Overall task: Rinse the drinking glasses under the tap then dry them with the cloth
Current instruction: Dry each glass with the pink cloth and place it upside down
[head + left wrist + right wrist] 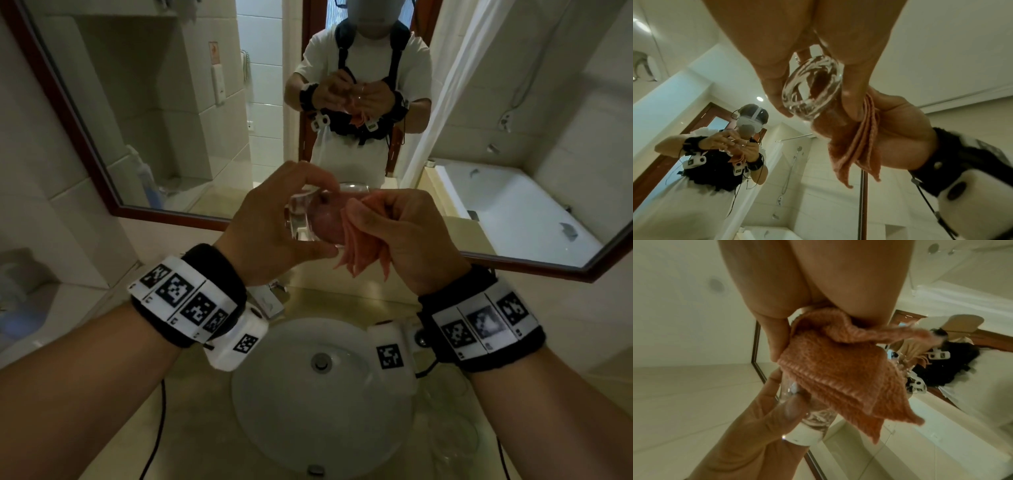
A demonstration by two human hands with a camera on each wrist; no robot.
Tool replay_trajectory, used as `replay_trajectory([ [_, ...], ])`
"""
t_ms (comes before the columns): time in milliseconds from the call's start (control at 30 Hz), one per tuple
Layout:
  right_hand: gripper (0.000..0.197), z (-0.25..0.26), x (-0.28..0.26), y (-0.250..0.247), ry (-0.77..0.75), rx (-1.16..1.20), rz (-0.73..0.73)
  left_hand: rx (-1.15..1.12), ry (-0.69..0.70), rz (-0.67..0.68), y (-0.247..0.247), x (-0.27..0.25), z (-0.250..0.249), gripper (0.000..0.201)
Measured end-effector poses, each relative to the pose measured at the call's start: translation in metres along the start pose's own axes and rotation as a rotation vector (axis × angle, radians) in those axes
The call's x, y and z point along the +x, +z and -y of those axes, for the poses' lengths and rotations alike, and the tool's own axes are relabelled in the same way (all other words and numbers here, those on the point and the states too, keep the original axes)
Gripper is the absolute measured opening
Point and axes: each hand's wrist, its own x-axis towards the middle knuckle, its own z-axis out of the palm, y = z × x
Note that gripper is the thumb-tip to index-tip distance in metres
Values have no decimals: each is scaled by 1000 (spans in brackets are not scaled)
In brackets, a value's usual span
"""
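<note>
The glass (308, 219) lies on its side in the air above the sink (274, 404), in front of the mirror (171, 120). The left hand (274, 222) grips it, fingers and thumb curled round its wall near the thick base. The right hand (411, 236) pinches the folded pink cloth (359, 246) at the glass's mouth, loose corners hanging down. More glasses (452, 428) stand on the surface right of the sink. The tap (270, 301) sits at the sink's far edge.
</note>
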Motion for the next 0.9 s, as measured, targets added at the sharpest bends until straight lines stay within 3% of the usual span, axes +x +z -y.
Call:
replay_trajectory([
  [33,8,1,-2,0,-19,-46,1,10,-2,14,1,0,2,72],
  [67,18,0,-3,-1,-43,-117,5,-3,-21,41,2,0,3,76],
  [133,18,0,-6,-4,-85,-208,38,-103,-141,119,5,1,2,80],
  [200,24,0,-10,-7,-105,-306,58,-283,-277,247,7,4,0,69],
  [333,26,0,-20,-13,-165,-405,91,-383,-288,416,12,8,-4,41],
  [467,38,-1,-23,-21,-162,-369,23,-108,-179,344,25,10,-7,60],
  [633,27,-1,-27,-26,-86,-396,-57,219,14,158,49,5,-9,75],
  [733,38,-4,-32,-28,-76,-389,-105,213,5,216,61,4,-7,80],
  [900,46,-5,-44,-28,-52,-454,-183,-4,-85,346,70,1,1,86],
])
